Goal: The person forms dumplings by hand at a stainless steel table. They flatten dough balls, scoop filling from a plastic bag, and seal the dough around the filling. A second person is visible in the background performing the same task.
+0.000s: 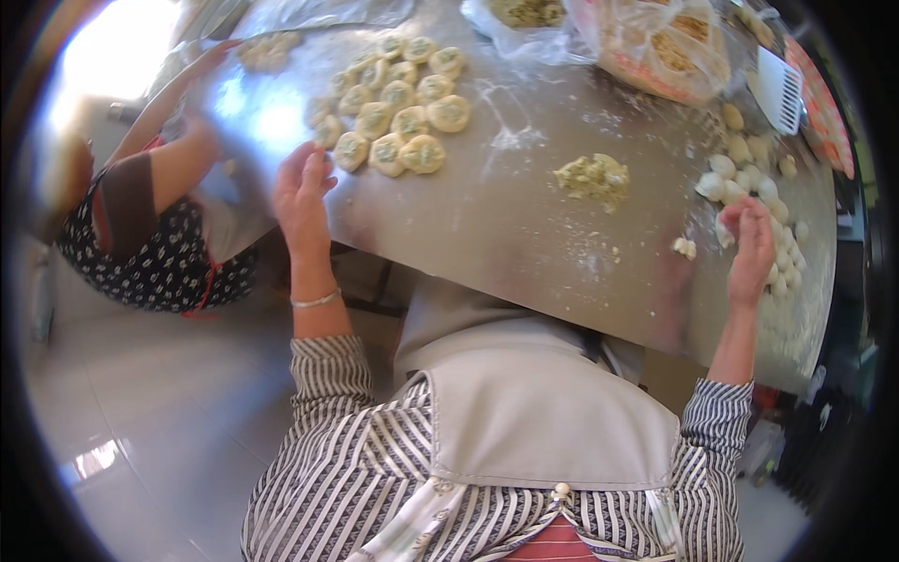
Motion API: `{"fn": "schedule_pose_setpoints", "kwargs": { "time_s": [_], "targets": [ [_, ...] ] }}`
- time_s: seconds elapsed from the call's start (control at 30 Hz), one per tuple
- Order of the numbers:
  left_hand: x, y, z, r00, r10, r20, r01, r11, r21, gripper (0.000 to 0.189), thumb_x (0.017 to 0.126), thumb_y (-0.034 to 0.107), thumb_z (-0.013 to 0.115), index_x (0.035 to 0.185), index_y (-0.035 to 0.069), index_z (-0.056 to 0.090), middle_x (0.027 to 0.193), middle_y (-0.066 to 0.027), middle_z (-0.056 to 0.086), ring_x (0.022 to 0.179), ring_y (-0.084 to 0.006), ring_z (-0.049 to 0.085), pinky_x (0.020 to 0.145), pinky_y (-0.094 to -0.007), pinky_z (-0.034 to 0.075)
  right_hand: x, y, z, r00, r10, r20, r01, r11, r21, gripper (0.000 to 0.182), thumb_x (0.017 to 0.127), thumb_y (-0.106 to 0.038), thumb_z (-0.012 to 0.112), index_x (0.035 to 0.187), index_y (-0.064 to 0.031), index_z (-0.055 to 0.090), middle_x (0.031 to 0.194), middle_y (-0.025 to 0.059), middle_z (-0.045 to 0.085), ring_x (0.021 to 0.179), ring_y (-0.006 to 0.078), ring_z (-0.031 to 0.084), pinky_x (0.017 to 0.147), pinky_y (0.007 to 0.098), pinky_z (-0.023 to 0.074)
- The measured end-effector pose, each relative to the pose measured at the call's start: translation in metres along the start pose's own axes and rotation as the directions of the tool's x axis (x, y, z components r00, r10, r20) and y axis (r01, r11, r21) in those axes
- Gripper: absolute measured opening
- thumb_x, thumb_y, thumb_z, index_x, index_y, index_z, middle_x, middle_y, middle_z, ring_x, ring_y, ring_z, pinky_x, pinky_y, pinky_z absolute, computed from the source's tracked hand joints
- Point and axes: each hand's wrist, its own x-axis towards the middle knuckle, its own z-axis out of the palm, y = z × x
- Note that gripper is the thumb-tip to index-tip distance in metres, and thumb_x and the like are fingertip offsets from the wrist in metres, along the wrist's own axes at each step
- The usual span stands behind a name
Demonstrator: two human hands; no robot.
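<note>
My left hand [306, 184] is raised over the near edge of the metal table, its fingertips close to the lower left of a cluster of round filled dough pieces [411, 121]; whether it holds anything cannot be told. Over on the right, my right hand [753, 235] is at a heap of small white dough balls [765, 188], its fingers curled beside a white piece; its grip is unclear. Between the hands lies a mound of greenish filling or dough [595, 180] on the table. A small white lump [684, 247] sits left of my right hand.
A co-worker's arm [184, 165] reaches over the table at the left, near pale dough pieces [269, 51]. Plastic bags with food [664, 53] stand at the back, beside a white slotted plastic utensil [778, 91]. The metal table's edge [449, 275] runs before me.
</note>
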Motion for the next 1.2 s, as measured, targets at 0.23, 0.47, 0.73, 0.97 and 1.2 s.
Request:
{"fn": "schedule_pose_setpoints", "kwargs": {
  "time_s": [0.23, 0.47, 0.73, 0.97, 1.2],
  "targets": [
    [0.011, 0.015, 0.003, 0.964, 0.215, 0.153, -0.252, 0.577, 0.777, 0.031, 0.093, 0.027, 0.071, 0.119, 0.010, 0.075, 0.108, -0.0121, 0.069, 0.090, -0.0231, 0.068, 0.083, -0.0363, 0.054, -0.027, -0.083, 0.107, 0.919, -0.123, 0.375, 0.299, 0.836, -0.461, 0.048, 0.090, -0.013, 0.074, 0.135, -0.0075, 0.061, 0.126, 0.0115, 0.066, 0.102, 0.0206, 0.068, 0.095, 0.0335, 0.0527],
    [0.013, 0.017, 0.022, 0.988, 0.061, 0.144, -0.155, 0.471, 0.868, 0.045, 0.089, 0.042, 0.070, 0.124, 0.013, 0.072, 0.112, -0.0127, 0.067, 0.110, -0.0314, 0.064, 0.093, -0.0442, 0.052, -0.019, -0.066, 0.146, 0.867, -0.254, 0.428, 0.463, 0.725, -0.510, 0.065, 0.081, -0.010, 0.080, 0.142, -0.0080, 0.056, 0.137, 0.0153, 0.060, 0.123, 0.0352, 0.058, 0.103, 0.0445, 0.0496],
    [0.017, 0.000, 0.024, 0.979, 0.100, 0.178, -0.205, 0.485, 0.850, 0.053, 0.085, 0.039, 0.075, 0.125, 0.004, 0.069, 0.110, -0.0152, 0.066, 0.105, -0.0330, 0.062, 0.092, -0.0443, 0.051, -0.016, -0.059, 0.157, 0.910, -0.207, 0.358, 0.363, 0.816, -0.449, 0.060, 0.079, 0.002, 0.078, 0.135, -0.0061, 0.059, 0.123, 0.0136, 0.064, 0.103, 0.0292, 0.065, 0.089, 0.0376, 0.0533],
    [-0.001, -0.002, 0.018, 0.953, 0.246, 0.177, -0.291, 0.582, 0.759, 0.042, 0.082, 0.022, 0.079, 0.116, 0.004, 0.062, 0.099, -0.0174, 0.067, 0.100, -0.0360, 0.063, 0.088, -0.0450, 0.052, -0.018, -0.050, 0.159, 0.907, -0.306, 0.290, 0.403, 0.830, -0.384, 0.039, 0.077, 0.008, 0.076, 0.112, -0.0031, 0.064, 0.097, 0.0082, 0.063, 0.079, 0.0197, 0.062, 0.072, 0.0333, 0.0522],
    [-0.012, 0.028, 0.041, 0.950, 0.279, 0.143, -0.313, 0.853, 0.417, 0.047, 0.093, 0.013, 0.074, 0.134, 0.000, 0.056, 0.105, -0.0112, 0.070, 0.096, -0.0166, 0.066, 0.084, -0.0321, 0.057, -0.023, -0.043, 0.150, 0.918, -0.319, 0.237, 0.395, 0.791, -0.467, 0.027, 0.076, -0.002, 0.074, 0.101, -0.0074, 0.065, 0.096, 0.0143, 0.066, 0.090, 0.0361, 0.065, 0.078, 0.0439, 0.0525]
  ]
}}
